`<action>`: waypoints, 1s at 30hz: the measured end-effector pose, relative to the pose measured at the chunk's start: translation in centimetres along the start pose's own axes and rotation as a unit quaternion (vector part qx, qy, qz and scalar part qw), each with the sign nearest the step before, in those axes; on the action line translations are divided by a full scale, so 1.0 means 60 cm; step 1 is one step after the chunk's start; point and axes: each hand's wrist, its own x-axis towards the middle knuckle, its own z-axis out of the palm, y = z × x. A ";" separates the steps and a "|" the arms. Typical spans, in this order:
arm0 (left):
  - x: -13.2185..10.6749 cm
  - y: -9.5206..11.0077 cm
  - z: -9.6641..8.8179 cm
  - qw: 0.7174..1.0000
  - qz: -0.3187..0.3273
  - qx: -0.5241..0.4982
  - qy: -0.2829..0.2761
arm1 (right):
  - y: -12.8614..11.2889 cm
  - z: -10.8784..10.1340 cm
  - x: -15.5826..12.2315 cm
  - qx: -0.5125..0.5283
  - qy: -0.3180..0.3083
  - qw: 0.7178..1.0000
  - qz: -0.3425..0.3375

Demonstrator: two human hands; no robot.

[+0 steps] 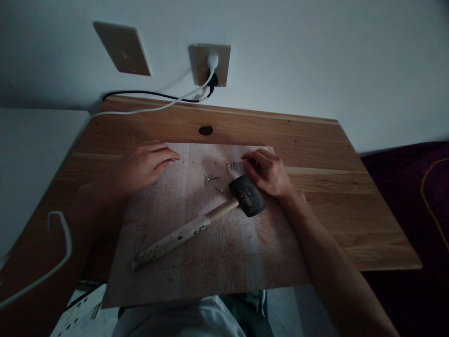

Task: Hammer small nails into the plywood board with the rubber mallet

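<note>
A pale plywood board (210, 252) lies on a wooden desk (315, 154). A row of small nails is set along the board's far edge. My left hand (145, 164) rests on the board's far left, fingers curled with their tips at the row's left end. My right hand (268, 171) rests at the far right, fingers curled and pinched near a cluster of standing nails (232, 165). A few loose nails (212, 179) lie between my hands. A mallet with a dark head (247, 195) and a worn wooden handle (175, 238) lies diagonally on the board, just below my right hand.
A wall socket (212, 63) with white and black plugs sits above the desk, and cables (147, 108) run left along the back edge. A round cable hole (206, 130) pierces the desk. A white cord (58, 252) loops at the left. A dark surface (414, 196) lies to the right.
</note>
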 end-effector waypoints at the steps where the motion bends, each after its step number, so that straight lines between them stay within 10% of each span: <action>1: 0.002 0.000 -0.002 1.000 0.006 0.005 -0.001 | 0.000 0.000 0.000 0.001 0.003 1.000 -0.002; 9: 0.026 0.021 -0.025 0.999 -0.024 0.012 0.034 | 0.004 0.003 -0.001 0.005 0.002 1.000 0.002; 19: 0.049 0.090 0.057 0.995 0.006 -0.096 0.009 | 0.002 0.001 -0.001 0.003 0.006 1.000 -0.007; 30: 0.025 0.107 0.057 0.990 0.026 -0.133 -0.032 | -0.002 -0.002 0.000 0.006 -0.002 1.000 -0.002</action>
